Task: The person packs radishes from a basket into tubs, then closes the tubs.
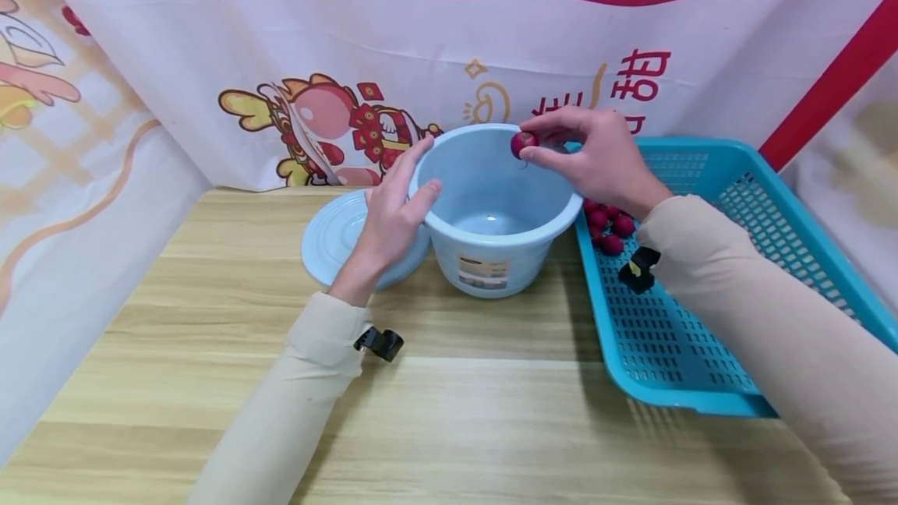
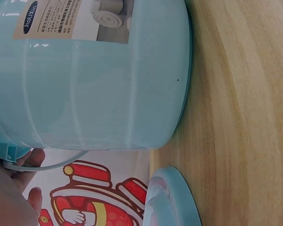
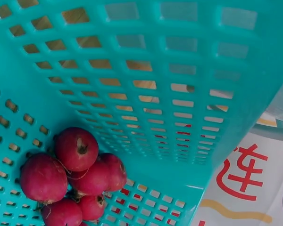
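Note:
A light blue bucket (image 1: 491, 256) with a paper label stands upright on the table, its inside bottom bare where visible. At its left rim is my left hand (image 1: 393, 213), holding the edge with the thumb over the rim and the fingers along the outside. In the left wrist view the fingers show beside the bucket's thin handle (image 2: 52, 166). My right hand (image 1: 596, 154) pinches a red radish (image 1: 522, 143) between thumb and fingers, over the bucket's right back rim. Several more radishes (image 3: 80, 176) lie together in a corner of the turquoise basket (image 1: 610, 333).
Partly behind my left hand, the round blue lid (image 1: 330, 236) lies flat on the wooden table (image 1: 449, 427). The basket stands close along the bucket's right side, under my right forearm. A printed cloth (image 1: 393, 30) hangs behind everything.

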Demonstrator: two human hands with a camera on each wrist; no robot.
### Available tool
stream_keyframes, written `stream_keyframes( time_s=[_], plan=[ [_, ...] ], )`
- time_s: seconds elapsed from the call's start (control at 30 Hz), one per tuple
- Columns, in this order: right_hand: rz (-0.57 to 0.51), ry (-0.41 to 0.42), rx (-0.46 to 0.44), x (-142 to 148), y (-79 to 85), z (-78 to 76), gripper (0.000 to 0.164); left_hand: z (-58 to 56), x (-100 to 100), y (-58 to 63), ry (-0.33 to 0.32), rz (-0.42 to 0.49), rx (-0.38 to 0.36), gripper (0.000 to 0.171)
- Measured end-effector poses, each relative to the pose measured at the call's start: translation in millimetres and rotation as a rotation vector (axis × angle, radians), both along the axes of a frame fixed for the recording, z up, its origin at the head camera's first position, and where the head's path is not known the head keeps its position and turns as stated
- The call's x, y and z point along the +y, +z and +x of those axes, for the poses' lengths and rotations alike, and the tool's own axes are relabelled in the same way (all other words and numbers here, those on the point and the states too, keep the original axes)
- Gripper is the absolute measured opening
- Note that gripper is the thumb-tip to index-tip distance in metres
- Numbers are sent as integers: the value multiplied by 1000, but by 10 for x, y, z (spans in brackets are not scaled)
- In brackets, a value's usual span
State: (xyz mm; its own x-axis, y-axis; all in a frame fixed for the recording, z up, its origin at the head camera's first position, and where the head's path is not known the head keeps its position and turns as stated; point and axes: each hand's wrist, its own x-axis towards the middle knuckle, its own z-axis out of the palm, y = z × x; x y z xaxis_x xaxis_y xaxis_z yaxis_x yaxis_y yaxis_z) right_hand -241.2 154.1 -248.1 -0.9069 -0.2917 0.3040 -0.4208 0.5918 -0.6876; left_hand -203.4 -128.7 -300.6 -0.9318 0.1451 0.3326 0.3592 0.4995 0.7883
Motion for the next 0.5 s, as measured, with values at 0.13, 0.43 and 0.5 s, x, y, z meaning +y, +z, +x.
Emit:
stream_keyframes(
  time_s=[0.13, 0.43, 0.5],
  plan=[
    [24, 17, -1, -2, -7, -2, 45, 5, 5, 8, 4, 0, 1, 67],
    [41, 24, -29, -5, -24, 10, 43, 10, 11, 7, 7, -4, -2, 67],
    [43, 27, -34, -5, -27, 14, 43, 14, 12, 11, 7, -3, -3, 67]
  ],
)
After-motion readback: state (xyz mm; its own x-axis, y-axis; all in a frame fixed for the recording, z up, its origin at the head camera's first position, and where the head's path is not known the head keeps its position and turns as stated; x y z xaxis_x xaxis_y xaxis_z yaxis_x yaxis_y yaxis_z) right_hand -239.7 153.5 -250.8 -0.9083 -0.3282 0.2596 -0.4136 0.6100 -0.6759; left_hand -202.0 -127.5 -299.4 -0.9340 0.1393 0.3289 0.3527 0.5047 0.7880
